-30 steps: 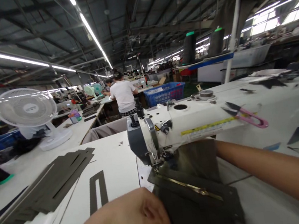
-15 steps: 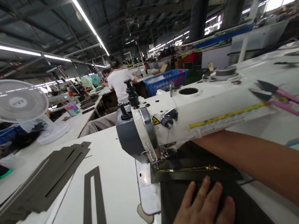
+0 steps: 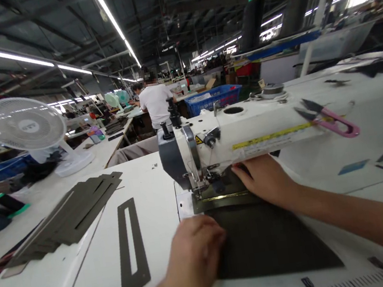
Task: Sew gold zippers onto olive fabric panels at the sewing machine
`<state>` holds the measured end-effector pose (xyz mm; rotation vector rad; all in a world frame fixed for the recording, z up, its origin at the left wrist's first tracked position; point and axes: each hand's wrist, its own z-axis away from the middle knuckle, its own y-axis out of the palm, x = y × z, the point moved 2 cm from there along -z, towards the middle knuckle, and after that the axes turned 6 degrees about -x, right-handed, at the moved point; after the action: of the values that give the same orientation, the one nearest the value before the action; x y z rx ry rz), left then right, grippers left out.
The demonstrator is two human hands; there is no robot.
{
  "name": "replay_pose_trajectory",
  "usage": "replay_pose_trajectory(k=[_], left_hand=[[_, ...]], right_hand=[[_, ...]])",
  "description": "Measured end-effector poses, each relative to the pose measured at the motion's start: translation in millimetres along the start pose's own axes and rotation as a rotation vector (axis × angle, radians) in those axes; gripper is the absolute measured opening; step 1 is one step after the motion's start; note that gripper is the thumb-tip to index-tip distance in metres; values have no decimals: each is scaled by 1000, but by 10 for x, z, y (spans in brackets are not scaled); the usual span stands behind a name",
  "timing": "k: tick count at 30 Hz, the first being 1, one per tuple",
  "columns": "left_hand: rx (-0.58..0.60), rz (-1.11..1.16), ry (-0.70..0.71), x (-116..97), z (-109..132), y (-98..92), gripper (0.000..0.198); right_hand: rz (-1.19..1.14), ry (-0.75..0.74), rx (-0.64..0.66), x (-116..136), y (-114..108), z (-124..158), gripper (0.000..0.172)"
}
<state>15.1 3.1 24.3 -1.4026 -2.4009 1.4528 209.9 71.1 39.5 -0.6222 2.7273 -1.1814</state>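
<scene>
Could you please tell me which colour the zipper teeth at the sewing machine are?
The zipper teeth are gold-coloured, as the head view shows.

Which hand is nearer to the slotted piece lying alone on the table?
Left. The left hand is just to the right of the slotted piece; the right hand is farther right, beside the sewing machine.

Wht tbl point(image 3: 153, 187): dk fabric point(image 3: 266, 238), slotted pc point(image 3: 137, 242), pc stack point(image 3: 64, 221), sewing mach point(image 3: 264, 125).
</scene>
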Motion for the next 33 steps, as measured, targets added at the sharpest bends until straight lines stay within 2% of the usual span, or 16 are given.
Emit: replay_pose_trajectory(k=[2, 4, 7, 10, 12, 25, 33], left_hand=[[-29, -206, -28, 211, -17, -106, 18], [6, -299, 43, 385, -54, -95, 21], [44, -302, 135, 526, -91, 22, 17], [5, -310, 169, 554, -90, 103, 21], [-8, -305, 179, 555, -86, 118, 21], [1, -319, 256, 580, -138, 116, 21], [-41, -316, 196, 606, -221, 135, 16]], right_hand=[[-66, -122, -7, 233, -86, 132, 18], [-147, -233, 1, 476, -65, 247, 17], [-224, -187, 61, 656, 165, 317, 18], [-350, -155, 144, 631, 392, 308, 24], [-410, -156, 165, 579, 448, 292, 26], [-391, -203, 214, 533, 438, 255, 24], [-406, -183, 243, 501, 518, 179, 25]])
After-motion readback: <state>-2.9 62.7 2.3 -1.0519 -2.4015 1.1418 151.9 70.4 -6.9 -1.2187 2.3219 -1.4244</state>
